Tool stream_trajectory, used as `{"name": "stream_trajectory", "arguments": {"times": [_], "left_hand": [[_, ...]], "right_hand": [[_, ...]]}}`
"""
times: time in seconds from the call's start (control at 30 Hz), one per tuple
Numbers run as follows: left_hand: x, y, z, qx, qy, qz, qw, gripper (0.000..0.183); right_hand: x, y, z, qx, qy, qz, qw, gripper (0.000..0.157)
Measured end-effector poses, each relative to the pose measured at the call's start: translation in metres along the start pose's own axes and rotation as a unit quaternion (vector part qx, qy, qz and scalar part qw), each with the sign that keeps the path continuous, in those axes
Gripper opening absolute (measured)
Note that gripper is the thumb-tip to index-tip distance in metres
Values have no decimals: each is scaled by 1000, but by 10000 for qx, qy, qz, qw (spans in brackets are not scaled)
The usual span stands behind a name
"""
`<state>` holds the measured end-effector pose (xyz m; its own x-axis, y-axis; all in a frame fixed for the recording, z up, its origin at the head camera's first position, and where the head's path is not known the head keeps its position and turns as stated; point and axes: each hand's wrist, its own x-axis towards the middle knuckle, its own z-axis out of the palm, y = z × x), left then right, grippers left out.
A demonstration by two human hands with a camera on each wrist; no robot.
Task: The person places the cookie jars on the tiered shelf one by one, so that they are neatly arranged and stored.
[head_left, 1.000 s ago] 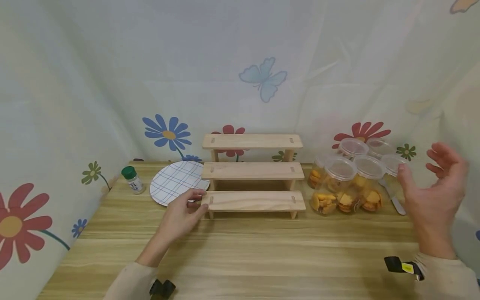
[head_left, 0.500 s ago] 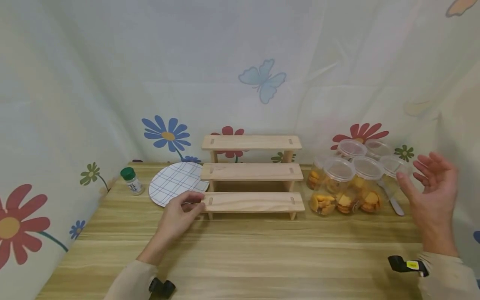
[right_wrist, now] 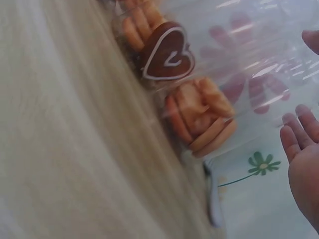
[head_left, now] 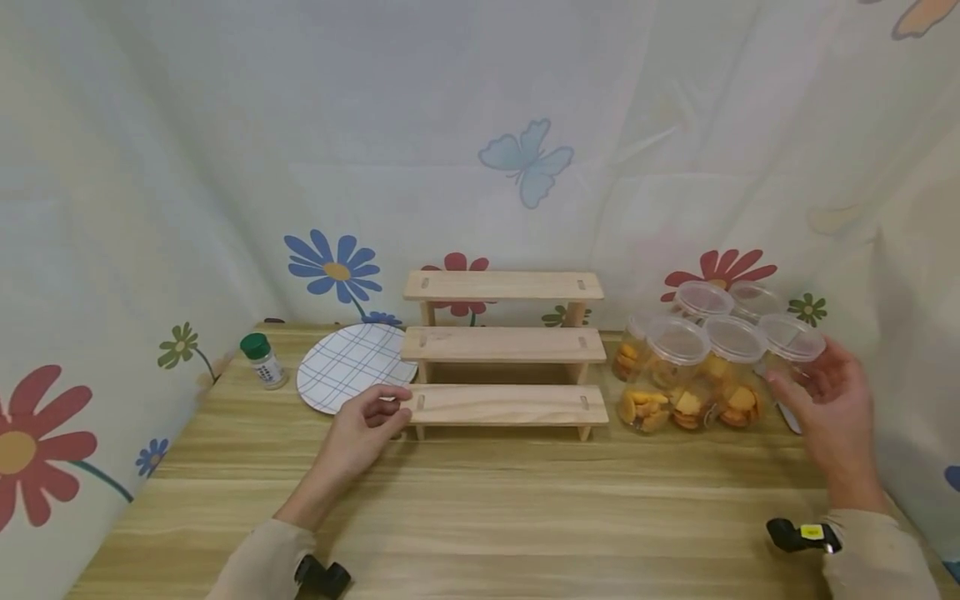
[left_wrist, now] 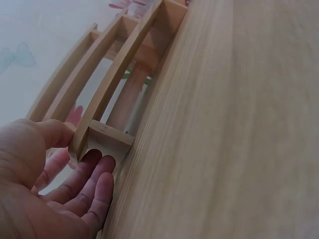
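A three-tier wooden display stand [head_left: 510,404] stands at the middle of the table. My left hand [head_left: 360,437] holds the left end of its lowest shelf; in the left wrist view, thumb above and fingers below flank the shelf end [left_wrist: 94,117]. My right hand [head_left: 836,417] reaches beside the rightmost clear lidded jar [head_left: 792,338], thumb in front and fingers behind its right side. The right wrist view shows spread fingertips and a thumb tip, with biscuits [right_wrist: 202,117] inside a jar and a heart-shaped brown cookie [right_wrist: 169,52] farther along.
Several more lidded jars [head_left: 677,340] of snacks crowd together right of the stand. Behind my right hand lies a pale-bladed knife or spreader [head_left: 789,418], partly hidden. To the left are a checked round plate [head_left: 352,367] and a green-capped shaker bottle [head_left: 264,361]. A flowered curtain [head_left: 360,167] hangs behind.
My right hand has moved left and down from the table's right side to the rightmost jar. The left hand stays at the stand's lowest shelf.
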<state>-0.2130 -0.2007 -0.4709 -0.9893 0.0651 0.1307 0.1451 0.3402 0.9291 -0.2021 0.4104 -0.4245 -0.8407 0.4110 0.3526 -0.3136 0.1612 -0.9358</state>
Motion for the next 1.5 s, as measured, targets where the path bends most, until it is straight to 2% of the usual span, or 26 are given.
{"name": "stream_trajectory", "arguments": {"times": [0.2, 0.4, 0.47, 0.7, 0.83, 0.93, 1.1, 1.4, 1.5], "left_hand": [[0, -3, 1, 15, 32, 10, 10000, 27], [0, -2, 2, -70, 39, -28, 10000, 27], [0, -2, 2, -61, 34, -12, 10000, 28], [1, 0, 2, -82, 14, -1, 10000, 28], [0, -3, 2, -26, 21, -69, 10000, 27], [1, -4, 2, 21, 12, -92, 10000, 26], [1, -5, 1, 39, 56, -55, 10000, 26], [0, -4, 1, 56, 61, -7, 10000, 26], [-1, -3, 2, 31, 50, -18, 10000, 27]], "right_hand": [[-5, 19, -5, 282, -245, 174, 9991, 66], [-6, 30, -6, -664, -474, 363, 9960, 61], [-6, 33, -7, -776, -562, 432, 9945, 64], [-8, 38, -7, -716, -686, 535, 9936, 69], [-9, 42, -8, -252, -744, 458, 9959, 65], [-8, 44, -9, -102, -788, 384, 9961, 63], [-6, 48, -8, -350, -939, 202, 9948, 55], [-6, 49, -3, -233, -676, 343, 9968, 57], [-7, 46, -4, -484, -499, 402, 9968, 59]]}}
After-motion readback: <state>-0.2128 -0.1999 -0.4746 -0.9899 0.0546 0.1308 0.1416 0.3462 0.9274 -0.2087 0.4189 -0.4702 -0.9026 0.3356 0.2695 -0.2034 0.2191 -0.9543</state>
